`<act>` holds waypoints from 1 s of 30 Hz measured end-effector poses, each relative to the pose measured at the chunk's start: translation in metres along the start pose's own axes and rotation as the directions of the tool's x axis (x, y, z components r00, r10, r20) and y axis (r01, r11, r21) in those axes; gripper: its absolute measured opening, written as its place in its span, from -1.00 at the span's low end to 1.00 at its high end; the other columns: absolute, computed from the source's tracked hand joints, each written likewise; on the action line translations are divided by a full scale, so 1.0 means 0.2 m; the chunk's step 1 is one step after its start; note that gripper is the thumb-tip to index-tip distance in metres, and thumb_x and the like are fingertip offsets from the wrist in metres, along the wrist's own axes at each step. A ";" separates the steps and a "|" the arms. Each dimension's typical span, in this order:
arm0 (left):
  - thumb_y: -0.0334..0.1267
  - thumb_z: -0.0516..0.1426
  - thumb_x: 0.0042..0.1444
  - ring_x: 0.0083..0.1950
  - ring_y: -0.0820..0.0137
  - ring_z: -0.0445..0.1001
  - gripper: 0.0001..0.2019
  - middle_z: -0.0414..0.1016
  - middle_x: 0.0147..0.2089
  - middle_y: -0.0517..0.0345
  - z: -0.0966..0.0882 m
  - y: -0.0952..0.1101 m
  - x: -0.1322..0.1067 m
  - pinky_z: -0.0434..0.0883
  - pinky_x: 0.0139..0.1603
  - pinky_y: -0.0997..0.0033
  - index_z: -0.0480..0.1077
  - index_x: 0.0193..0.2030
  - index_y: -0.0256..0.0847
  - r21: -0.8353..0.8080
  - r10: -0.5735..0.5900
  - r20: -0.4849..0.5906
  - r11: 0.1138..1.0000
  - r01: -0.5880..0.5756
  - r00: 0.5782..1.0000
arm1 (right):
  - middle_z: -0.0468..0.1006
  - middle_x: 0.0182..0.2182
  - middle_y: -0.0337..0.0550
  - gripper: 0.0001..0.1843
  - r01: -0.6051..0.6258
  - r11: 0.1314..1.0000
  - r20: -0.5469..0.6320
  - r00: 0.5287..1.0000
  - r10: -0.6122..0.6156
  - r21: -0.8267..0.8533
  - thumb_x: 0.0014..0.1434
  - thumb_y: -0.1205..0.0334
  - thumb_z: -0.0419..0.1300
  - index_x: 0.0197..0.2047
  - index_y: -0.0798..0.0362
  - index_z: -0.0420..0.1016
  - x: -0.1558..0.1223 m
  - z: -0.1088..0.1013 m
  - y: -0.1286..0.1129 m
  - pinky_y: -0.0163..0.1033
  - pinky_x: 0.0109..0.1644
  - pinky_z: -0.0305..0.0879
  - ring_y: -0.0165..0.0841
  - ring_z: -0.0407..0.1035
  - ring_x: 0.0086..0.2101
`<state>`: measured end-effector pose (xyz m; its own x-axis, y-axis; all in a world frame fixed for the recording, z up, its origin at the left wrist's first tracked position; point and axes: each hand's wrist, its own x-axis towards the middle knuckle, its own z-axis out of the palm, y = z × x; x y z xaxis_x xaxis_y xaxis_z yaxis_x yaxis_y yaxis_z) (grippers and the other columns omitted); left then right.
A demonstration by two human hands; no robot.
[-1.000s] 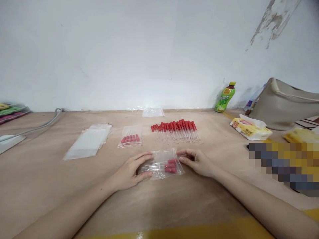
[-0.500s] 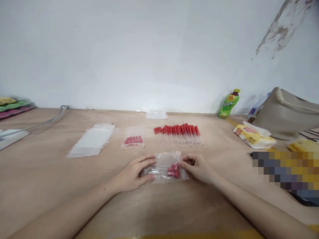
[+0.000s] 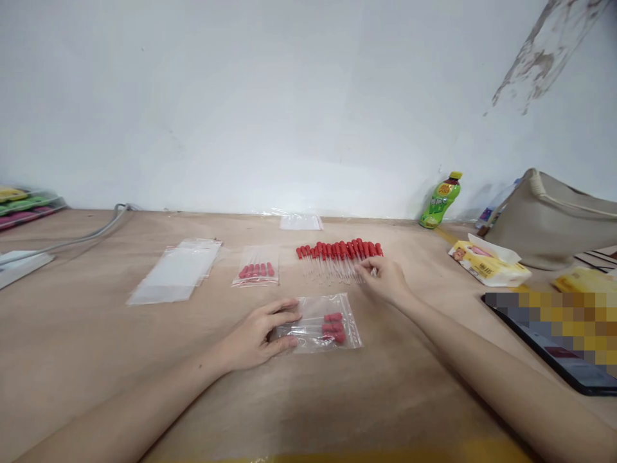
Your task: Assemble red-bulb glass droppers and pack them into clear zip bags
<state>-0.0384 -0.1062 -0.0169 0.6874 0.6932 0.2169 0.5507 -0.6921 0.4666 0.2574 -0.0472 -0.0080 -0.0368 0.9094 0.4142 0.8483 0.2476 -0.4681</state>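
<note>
A clear zip bag [image 3: 313, 308] lies flat in front of me, with several red-bulbed droppers [image 3: 333, 328] inside, their bulbs towards the zip end at right. My left hand [image 3: 265, 334] holds this bag by its left end, thumb and fingers on the plastic. Beyond it is a row of loose red-bulbed droppers [image 3: 337, 251], thin clear stems pointing towards me. My right hand [image 3: 385, 276] is at the right part of this row, thumb and forefinger pinched at the stems. The fingertips partly hide what they grip.
A filled zip bag [image 3: 255, 265] and a stack of flat clear bags [image 3: 176, 273] lie left of the row. Another white bag [image 3: 301, 222] rests by the wall. At right are a green bottle [image 3: 439, 202], tissue pack [image 3: 486, 263], beige bag [image 3: 554, 218] and phone [image 3: 554, 347].
My right hand has let go of the bag's right end and moved up and right to the dropper row. My left hand stays on the bag.
</note>
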 end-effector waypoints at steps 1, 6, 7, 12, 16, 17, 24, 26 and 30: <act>-0.10 0.05 0.11 0.19 0.23 0.20 -0.59 0.16 0.21 0.01 0.00 0.00 0.00 0.21 0.16 0.15 0.25 0.11 -0.08 0.000 -0.001 0.004 1.000 0.001 1.000 | 0.49 -0.48 -0.20 -0.76 0.014 0.998 -0.040 0.999 -0.017 -0.057 0.05 0.12 0.07 -0.41 0.03 0.51 0.05 0.01 0.00 -0.26 -0.29 0.11 -0.36 0.30 -0.41; -0.10 0.05 0.11 0.19 0.23 0.19 -0.58 0.14 0.23 0.01 0.00 0.00 0.00 0.21 0.16 0.15 0.25 0.11 -0.10 -0.002 -0.018 0.018 1.000 0.018 1.000 | 0.48 -0.31 -0.09 -0.72 -0.017 0.956 -0.113 0.993 -0.017 -0.292 0.12 0.13 0.01 -0.22 -0.06 0.52 0.27 0.10 -0.03 -0.16 -0.16 0.00 -0.25 0.25 -0.20; -0.09 0.05 0.11 0.19 0.22 0.19 -0.58 0.14 0.23 0.02 0.00 0.00 0.00 0.21 0.16 0.15 0.25 0.11 -0.10 -0.002 -0.024 0.021 1.000 0.024 0.999 | 0.47 -0.29 -0.07 -0.70 -0.028 0.949 -0.109 0.994 -0.007 -0.314 0.13 0.10 0.00 -0.19 -0.06 0.51 0.29 0.12 -0.03 -0.15 -0.15 -0.01 -0.23 0.24 -0.19; -0.08 0.04 0.11 0.19 0.24 0.18 -0.57 0.13 0.23 0.05 0.01 0.00 -0.01 0.20 0.16 0.15 0.23 0.13 -0.07 -0.004 -0.032 0.022 0.999 0.033 0.999 | 0.44 -0.24 -0.04 -0.70 -0.114 0.936 -0.103 0.991 0.084 -0.332 0.09 0.07 0.03 -0.25 -0.02 0.53 0.38 0.20 -0.06 -0.08 -0.12 0.01 -0.18 0.22 -0.15; -0.09 0.05 0.10 0.19 0.23 0.19 -0.57 0.13 0.23 0.04 0.01 -0.01 -0.01 0.20 0.16 0.16 0.24 0.12 -0.08 -0.014 -0.026 0.014 1.000 0.026 1.000 | 0.45 -0.24 -0.06 -0.77 -0.196 0.960 -0.146 0.975 0.168 -0.202 0.04 0.12 0.07 -0.36 0.01 0.50 0.40 0.20 -0.06 -0.07 -0.12 0.07 -0.17 0.25 -0.15; -0.09 0.05 0.10 0.19 0.23 0.20 -0.57 0.14 0.23 0.04 0.01 -0.01 -0.01 0.20 0.16 0.16 0.24 0.12 -0.09 -0.016 -0.022 0.012 1.000 0.022 1.000 | 0.45 -0.26 -0.07 -0.78 -0.200 0.971 -0.145 0.973 0.180 -0.134 0.05 0.13 0.06 -0.36 0.03 0.48 0.41 0.18 -0.06 -0.08 -0.13 0.10 -0.20 0.27 -0.18; -0.10 0.05 0.11 0.18 0.25 0.20 -0.57 0.15 0.22 0.04 0.01 -0.02 -0.01 0.21 0.16 0.17 0.23 0.13 -0.08 -0.006 -0.006 0.006 1.000 0.006 1.000 | 0.43 -0.47 -0.22 -0.71 0.001 0.784 -0.206 0.965 0.162 0.621 0.07 0.02 0.06 -0.25 0.06 0.23 0.21 0.00 0.01 -0.32 -0.41 0.23 -0.44 0.32 -0.49; -0.09 0.05 0.11 0.19 0.25 0.19 -0.57 0.14 0.22 0.05 0.01 -0.02 0.00 0.21 0.16 0.18 0.21 0.14 -0.08 0.004 -0.004 0.003 1.000 0.004 1.000 | 0.43 -0.51 -0.27 -0.66 -0.037 0.677 -0.175 0.954 0.243 0.735 0.02 -0.05 0.11 -0.28 0.04 0.21 0.09 -0.03 0.03 -0.37 -0.50 0.20 -0.50 0.26 -0.58; -0.10 0.04 0.11 0.18 0.26 0.20 -0.54 0.13 0.23 0.08 0.01 -0.01 0.00 0.22 0.15 0.18 0.15 0.17 -0.05 0.015 -0.008 -0.004 1.000 0.008 1.000 | 0.43 -0.52 -0.29 -0.62 -0.209 0.424 0.012 0.906 0.422 0.881 -0.09 -0.06 0.22 -0.38 0.05 0.25 -0.12 -0.02 0.05 -0.40 -0.52 0.22 -0.54 0.27 -0.60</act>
<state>-0.0394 -0.1047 -0.0194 0.6810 0.6996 0.2164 0.5633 -0.6892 0.4557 0.2693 -0.0668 -0.0202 0.3185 0.9329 0.1681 -0.0986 0.2090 -0.9729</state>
